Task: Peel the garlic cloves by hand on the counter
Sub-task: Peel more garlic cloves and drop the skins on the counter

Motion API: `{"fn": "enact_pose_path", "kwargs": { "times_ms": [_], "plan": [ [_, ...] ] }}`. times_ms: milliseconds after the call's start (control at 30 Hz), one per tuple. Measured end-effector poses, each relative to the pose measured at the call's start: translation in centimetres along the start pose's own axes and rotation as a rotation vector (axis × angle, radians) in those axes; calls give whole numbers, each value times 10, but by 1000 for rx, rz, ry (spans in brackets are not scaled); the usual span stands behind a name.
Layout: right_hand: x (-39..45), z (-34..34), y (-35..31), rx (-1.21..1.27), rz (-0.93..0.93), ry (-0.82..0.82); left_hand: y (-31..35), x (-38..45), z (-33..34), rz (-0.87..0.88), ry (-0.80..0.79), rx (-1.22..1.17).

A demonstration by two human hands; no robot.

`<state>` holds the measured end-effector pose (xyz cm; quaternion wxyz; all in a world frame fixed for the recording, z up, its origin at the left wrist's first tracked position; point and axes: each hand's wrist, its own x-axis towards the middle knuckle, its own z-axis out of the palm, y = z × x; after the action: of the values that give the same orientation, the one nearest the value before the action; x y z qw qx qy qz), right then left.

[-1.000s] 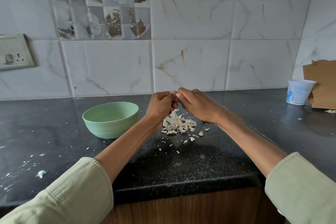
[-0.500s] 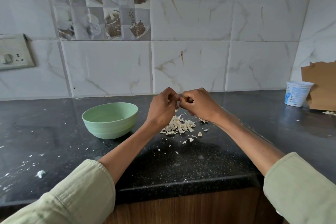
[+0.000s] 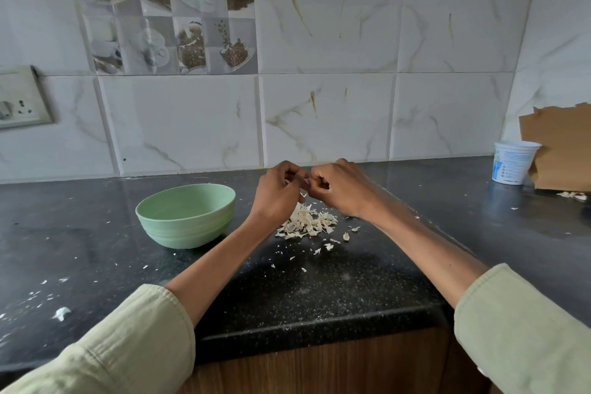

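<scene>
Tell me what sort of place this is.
Most likely a home kitchen: a dark speckled counter backed by marble-look wall tiles, some printed with coffee cups, plus a green bowl beside a pile of garlic skins.

A dark speckled counter (image 3: 319, 301) is carrying a green bowl (image 3: 187, 217), a heap of garlic skins (image 3: 308, 222), a white tub (image 3: 513, 162) and torn cardboard (image 3: 563, 150).
</scene>
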<state>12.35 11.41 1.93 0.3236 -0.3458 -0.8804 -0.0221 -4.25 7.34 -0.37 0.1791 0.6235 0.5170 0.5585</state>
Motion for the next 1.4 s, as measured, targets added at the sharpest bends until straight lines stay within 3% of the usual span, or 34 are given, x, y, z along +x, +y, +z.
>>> {"fn": "enact_pose_path", "kwargs": {
  "times_ms": [267, 533, 800, 1400],
  "plan": [
    [4, 3, 14, 426, 116, 42, 1, -1, -2, 110, 26, 71],
    [12, 7, 25, 299, 87, 124, 4, -3, -3, 97, 29, 25],
    [14, 7, 28, 359, 116, 195, 0, -2, -2, 64, 25, 41],
    [12, 2, 21, 836, 152, 176, 12, -7, -8, 73, 107, 0]
  ]
}}
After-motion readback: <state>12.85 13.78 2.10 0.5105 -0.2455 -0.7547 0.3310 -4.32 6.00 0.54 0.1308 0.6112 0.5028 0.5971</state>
